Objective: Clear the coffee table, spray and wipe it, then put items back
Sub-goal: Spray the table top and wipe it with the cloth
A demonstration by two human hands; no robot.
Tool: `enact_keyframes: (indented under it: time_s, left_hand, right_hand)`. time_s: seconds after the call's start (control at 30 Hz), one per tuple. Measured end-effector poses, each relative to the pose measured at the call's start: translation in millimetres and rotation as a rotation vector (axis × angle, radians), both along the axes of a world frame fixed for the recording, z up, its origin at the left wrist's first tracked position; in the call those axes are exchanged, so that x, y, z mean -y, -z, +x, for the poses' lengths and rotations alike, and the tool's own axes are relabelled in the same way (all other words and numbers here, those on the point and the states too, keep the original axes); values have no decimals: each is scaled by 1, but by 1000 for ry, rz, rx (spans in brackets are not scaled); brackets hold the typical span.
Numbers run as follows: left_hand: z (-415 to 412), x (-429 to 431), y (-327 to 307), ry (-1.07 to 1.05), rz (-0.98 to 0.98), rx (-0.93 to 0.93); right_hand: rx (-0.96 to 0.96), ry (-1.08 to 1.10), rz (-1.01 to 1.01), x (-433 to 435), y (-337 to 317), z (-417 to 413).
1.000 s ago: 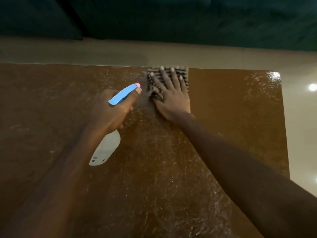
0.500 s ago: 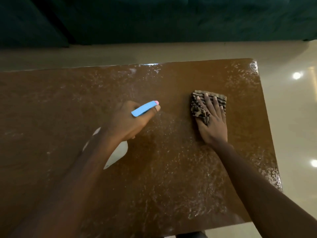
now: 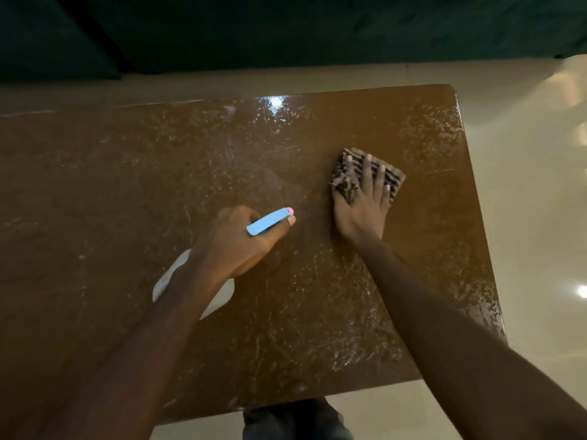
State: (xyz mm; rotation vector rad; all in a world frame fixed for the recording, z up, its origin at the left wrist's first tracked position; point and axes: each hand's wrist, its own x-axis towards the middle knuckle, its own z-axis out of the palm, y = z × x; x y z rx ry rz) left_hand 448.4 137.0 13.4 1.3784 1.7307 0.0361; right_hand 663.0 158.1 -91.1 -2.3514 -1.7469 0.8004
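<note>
Left hand [image 3: 236, 241] curled round neck of white spray bottle [image 3: 222, 296]; blue trigger head [image 3: 270, 221] with pink tip points right, held above brown coffee table [image 3: 127, 185]; right hand [image 3: 362, 206] flat, fingers spread straight, presses striped cloth [image 3: 368, 173] onto tabletop near far right corner; surface wet, speckled with droplets; dark sofa [image 3: 286, 33] beyond table.

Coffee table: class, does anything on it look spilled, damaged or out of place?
Nothing stands out. The coffee table is streaked with wet droplets, as spraying would leave. The right hand presses the striped cloth on it; the left hand grips the spray bottle.
</note>
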Motion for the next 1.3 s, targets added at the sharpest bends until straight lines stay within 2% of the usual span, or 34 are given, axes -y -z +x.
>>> enact_keyframes:
  time_s: [0.17,0.27,0.33,0.43,0.53,0.6,0.67,0.77,0.87,0.93,1.0,1.07,1.13,1.2,1.23,1.3]
  left_hand:
    - [-7,13,-9,-70,97,66]
    - [-8,19,-9,-104,109,72]
    - [-8,22,-8,-115,106,77]
    - [-7,23,-5,-138,101,109]
    - [-6,24,-5,-151,95,129]
    - [-8,24,-6,-164,108,133]
    - [-12,25,-8,-186,118,121]
    - [-18,25,-11,-205,121,116]
    - [-25,25,-13,-212,125,107]
    - [-27,24,-11,-211,122,102]
    - [-28,21,-9,-220,120,107]
    - [-28,18,-6,-223,119,116]
    - [-28,16,-3,-232,121,123]
    - [-30,14,-1,-246,130,128]
    - [-30,14,-1,-254,136,132]
    - [-32,13,0,-257,148,134]
  right_hand:
    - [117,-585,46,60,12,-28]
    - [125,-735,88,100,17,9]
    - [144,-650,79,116,17,43]
    - [158,-326,20,112,12,74]
    - [154,31,11,76,9,52]
    - [155,101,7,51,10,22]
    - [155,-28,16,42,13,-12]
    - [153,-405,53,65,14,-43]
    - [153,-788,100,99,18,-19]
    - [151,-938,136,105,21,18]
    - [158,-853,127,98,21,48]
    - [172,-599,75,79,16,57]
    - [175,-312,42,52,13,40]
    - [181,-120,37,21,13,6]
    - [185,-91,32,10,14,-12]
    - [179,-170,40,1,15,-43]
